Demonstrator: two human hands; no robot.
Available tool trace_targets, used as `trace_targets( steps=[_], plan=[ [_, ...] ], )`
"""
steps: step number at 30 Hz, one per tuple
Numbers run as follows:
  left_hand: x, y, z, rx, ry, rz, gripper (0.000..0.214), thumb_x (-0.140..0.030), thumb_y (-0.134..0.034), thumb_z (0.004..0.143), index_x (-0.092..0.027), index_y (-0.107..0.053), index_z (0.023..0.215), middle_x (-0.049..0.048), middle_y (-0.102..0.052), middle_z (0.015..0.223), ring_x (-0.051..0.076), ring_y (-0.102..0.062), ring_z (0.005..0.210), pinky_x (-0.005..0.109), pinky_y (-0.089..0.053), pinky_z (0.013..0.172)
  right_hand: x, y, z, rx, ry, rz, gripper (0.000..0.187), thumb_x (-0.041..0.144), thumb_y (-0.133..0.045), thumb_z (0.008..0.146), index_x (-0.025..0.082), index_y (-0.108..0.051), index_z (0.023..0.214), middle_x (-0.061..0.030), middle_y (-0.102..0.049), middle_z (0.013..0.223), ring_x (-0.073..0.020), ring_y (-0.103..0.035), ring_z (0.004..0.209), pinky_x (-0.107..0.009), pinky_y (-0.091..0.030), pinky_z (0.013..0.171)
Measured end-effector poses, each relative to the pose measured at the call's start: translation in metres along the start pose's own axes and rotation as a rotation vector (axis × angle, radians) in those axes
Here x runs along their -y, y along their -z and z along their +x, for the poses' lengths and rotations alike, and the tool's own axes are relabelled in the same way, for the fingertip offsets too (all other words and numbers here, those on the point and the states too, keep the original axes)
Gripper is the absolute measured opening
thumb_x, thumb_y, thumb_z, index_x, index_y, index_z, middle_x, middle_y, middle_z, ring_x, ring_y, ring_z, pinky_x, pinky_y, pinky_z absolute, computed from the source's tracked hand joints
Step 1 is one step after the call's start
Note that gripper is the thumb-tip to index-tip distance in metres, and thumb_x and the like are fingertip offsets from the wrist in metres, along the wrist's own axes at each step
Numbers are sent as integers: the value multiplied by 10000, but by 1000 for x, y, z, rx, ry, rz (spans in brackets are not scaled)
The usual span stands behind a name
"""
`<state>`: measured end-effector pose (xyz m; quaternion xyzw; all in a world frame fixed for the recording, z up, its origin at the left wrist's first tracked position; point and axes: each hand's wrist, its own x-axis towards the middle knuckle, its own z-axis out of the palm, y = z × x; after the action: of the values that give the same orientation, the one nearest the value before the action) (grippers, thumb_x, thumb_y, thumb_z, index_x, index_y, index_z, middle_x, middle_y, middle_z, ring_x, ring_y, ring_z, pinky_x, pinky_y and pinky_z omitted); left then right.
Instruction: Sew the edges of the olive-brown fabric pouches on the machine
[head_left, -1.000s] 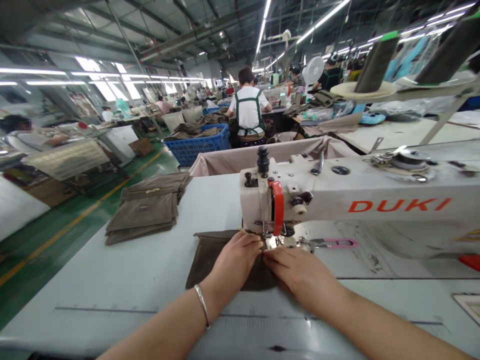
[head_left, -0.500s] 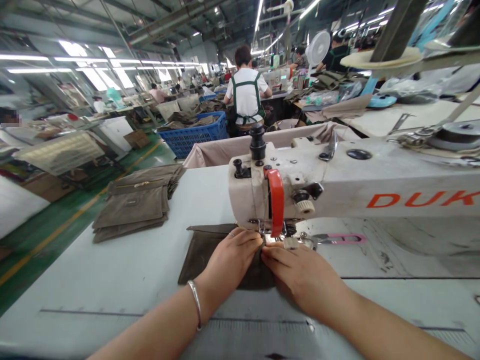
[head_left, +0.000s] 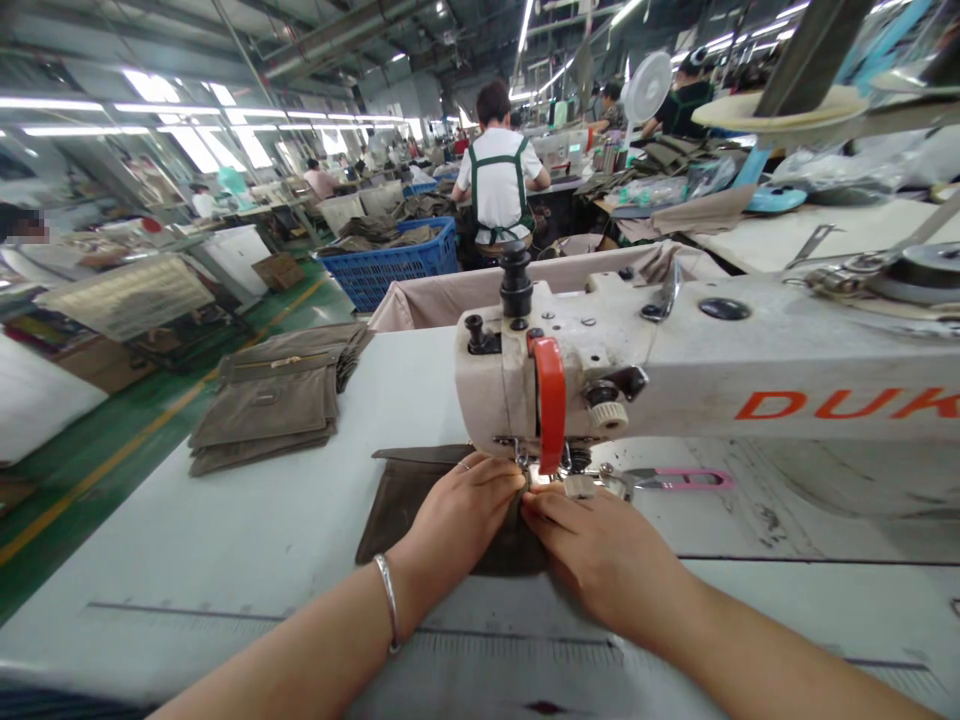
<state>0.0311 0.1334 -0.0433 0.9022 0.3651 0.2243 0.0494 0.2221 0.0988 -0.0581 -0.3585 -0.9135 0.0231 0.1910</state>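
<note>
A dark olive-brown fabric piece (head_left: 401, 510) lies under the needle area of a white sewing machine (head_left: 675, 350) with a red guard (head_left: 552, 405). My left hand (head_left: 465, 510) grips the fabric just left of the presser foot, thumb and fingers pressed together. On the other side my right hand (head_left: 600, 545) pinches the same fabric, its fingertips almost meeting those of the left. The stitching point itself is mostly covered by my fingers and the machine head. A silver bracelet (head_left: 388, 603) circles my left wrist.
Pink-handled thread snips (head_left: 686, 479) lie on the machine bed right of the needle. A stack of brown fabric pouches (head_left: 266, 405) sits at the table's left edge. Behind the table are a pinkish cloth bin (head_left: 435, 302), a blue crate (head_left: 390, 270) and a seated co-worker (head_left: 499, 175).
The camera view has shifted slightly. Both hands keep their hold at the presser foot, and the fabric shows hardly any movement.
</note>
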Motion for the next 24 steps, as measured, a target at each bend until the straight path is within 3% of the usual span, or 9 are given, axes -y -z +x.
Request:
trace_targets(
  steps=[4,8,11,13,17,20,22,24],
  plan=[
    [-2,2,2,27,-7,9,159,-105,-536,912,-186,-656,979,36,-704,1021,168,-646,965,324,-515,938,1,-3,0,28,-22,29,306,86,-520,858,107,-618,1147,-122,-650,1100,-263,-598,993,-419,-508,819],
    [-5,13,-3,122,26,-18,197,-191,-565,915,-181,-626,1102,64,-662,1151,196,-597,1098,383,-470,1016,-4,25,-5,96,-8,126,430,60,-490,813,176,-581,1216,-84,-628,1197,-243,-573,1075,-450,-445,938],
    [-9,24,-16,253,27,-80,656,-474,-727,765,-185,-503,1309,112,-504,1384,288,-448,1289,473,-405,1081,-14,56,-18,168,-66,230,643,-13,-479,692,288,-532,1258,1,-592,1253,-204,-477,1218,-439,-331,1066],
    [-13,29,-26,322,-7,-104,721,-495,-735,748,-196,-468,1347,100,-462,1426,289,-412,1321,473,-383,1103,-22,65,-23,201,-92,232,636,-36,-476,684,302,-543,1219,3,-583,1236,-201,-468,1218,-418,-369,1031],
    [-20,25,-36,306,-46,-99,381,-208,-519,931,-173,-501,1310,70,-536,1364,201,-467,1281,390,-386,1117,-34,41,-17,72,-261,82,184,125,-625,800,218,-590,954,-47,-614,1005,-243,-563,982,-405,-470,838],
    [-25,19,-34,234,-64,-63,378,-93,-457,896,-111,-525,1266,111,-559,1321,230,-476,1257,412,-392,1109,-34,16,-8,-54,-404,-77,135,275,-643,847,168,-567,881,-75,-602,878,-257,-579,827,-392,-480,702],
    [-26,16,-31,224,-51,-53,399,-73,-462,873,-114,-525,1265,117,-585,1266,250,-500,1209,441,-417,1079,-29,11,-8,-92,-362,-81,127,290,-588,890,170,-572,850,-68,-593,834,-245,-569,791,-375,-464,674],
    [-25,17,-28,197,-4,-77,401,-75,-460,888,-155,-524,1276,96,-601,1223,232,-531,1151,426,-458,1036,-20,13,-12,-97,-211,28,114,267,-541,915,178,-589,864,-60,-599,853,-223,-560,818,-361,-454,711]
  ],
)
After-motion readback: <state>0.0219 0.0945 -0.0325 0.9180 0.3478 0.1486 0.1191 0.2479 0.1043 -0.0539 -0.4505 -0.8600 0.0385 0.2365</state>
